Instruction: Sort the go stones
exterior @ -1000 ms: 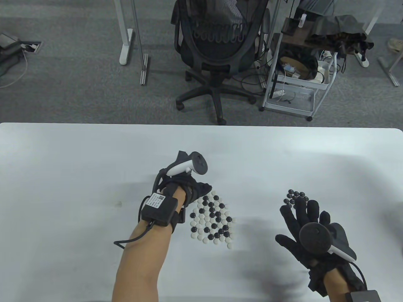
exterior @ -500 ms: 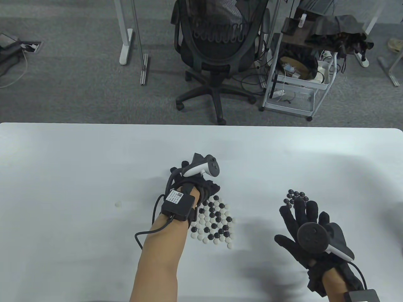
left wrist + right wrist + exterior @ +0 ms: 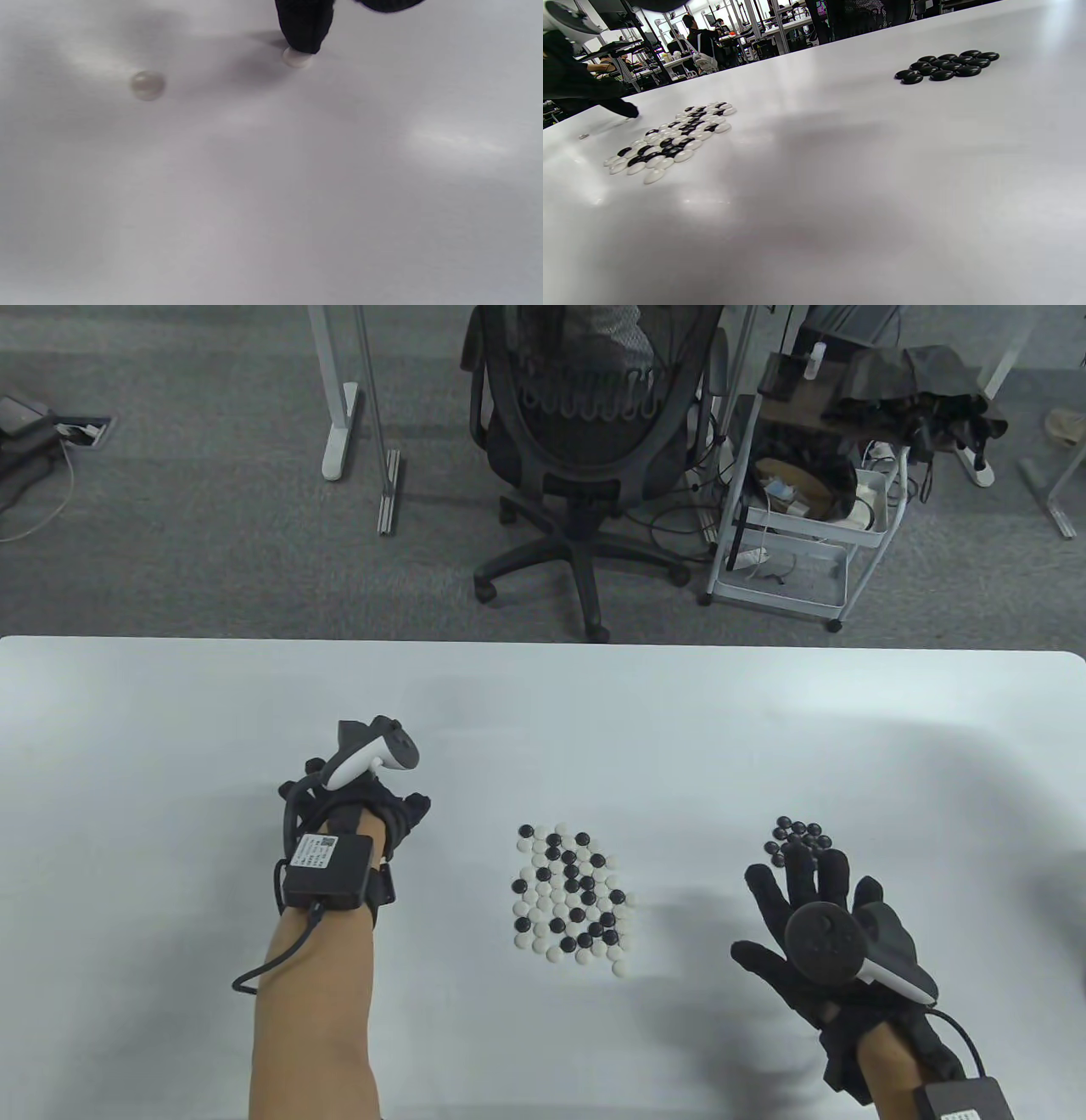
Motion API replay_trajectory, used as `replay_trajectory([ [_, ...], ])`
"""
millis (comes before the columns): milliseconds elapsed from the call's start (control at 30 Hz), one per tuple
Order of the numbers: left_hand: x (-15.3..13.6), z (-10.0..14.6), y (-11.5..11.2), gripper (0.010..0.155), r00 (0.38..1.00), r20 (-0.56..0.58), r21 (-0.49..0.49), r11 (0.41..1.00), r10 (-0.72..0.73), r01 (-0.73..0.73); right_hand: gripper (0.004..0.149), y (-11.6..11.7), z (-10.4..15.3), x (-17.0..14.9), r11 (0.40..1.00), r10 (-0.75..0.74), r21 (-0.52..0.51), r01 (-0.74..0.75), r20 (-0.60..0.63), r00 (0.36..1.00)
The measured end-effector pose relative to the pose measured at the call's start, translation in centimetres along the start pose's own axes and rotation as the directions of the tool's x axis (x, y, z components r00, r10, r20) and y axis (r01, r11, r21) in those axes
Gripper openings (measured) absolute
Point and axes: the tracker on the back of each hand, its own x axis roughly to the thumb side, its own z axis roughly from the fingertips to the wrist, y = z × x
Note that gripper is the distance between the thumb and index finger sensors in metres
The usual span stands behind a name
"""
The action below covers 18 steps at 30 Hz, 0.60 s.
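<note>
A mixed pile of black and white Go stones [image 3: 568, 899] [image 3: 670, 140] lies mid-table. To its right sits a small group of black stones [image 3: 797, 836] [image 3: 946, 65]. My right hand [image 3: 806, 891] lies spread and flat just in front of that group, holding nothing. My left hand [image 3: 373, 806] is well left of the pile. In the left wrist view one gloved fingertip [image 3: 303, 25] rests on top of a white stone [image 3: 297, 57] on the table. A second white stone [image 3: 147, 84] lies apart to its left.
The white table [image 3: 170, 712] ends at a far edge. Beyond it stand a black office chair [image 3: 585, 432] and a white wire cart [image 3: 797, 526] on grey carpet. People and desks show far off in the right wrist view.
My left hand has left the pile's top-left edge and travelled left; it now covers the spot where a lone white stone lay. My right hand has slid slightly left.
</note>
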Motion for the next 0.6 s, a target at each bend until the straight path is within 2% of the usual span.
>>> replay_trajectory([
  [133, -3.0, 0.1, 0.0, 0.069, 0.997, -0.02, -0.007, 0.998, 0.069, -0.069, 0.085, 0.0, 0.0, 0.0, 1.0, -0.001, 0.006, 0.001, -0.002, 1.0],
  [300, -5.4, 0.4, -0.1, 0.069, 0.993, -0.057, -0.001, 0.995, 0.104, -0.104, 0.084, -0.1, 0.3, 0.0, 1.0, -0.016, 0.006, 0.016, -0.007, 1.0],
  [467, -6.6, 0.7, -0.4, 0.069, 0.991, -0.063, -0.002, 0.993, 0.12, -0.12, 0.084, -0.1, 0.3, -0.1, 1.0, -0.017, 0.006, 0.017, -0.008, 1.0],
  [600, -6.2, 1.2, -0.3, 0.07, 0.993, -0.054, 0.009, 0.995, 0.103, -0.103, 0.084, -0.1, 0.2, 0.0, 1.0, -0.016, 0.01, 0.016, -0.004, 1.0],
])
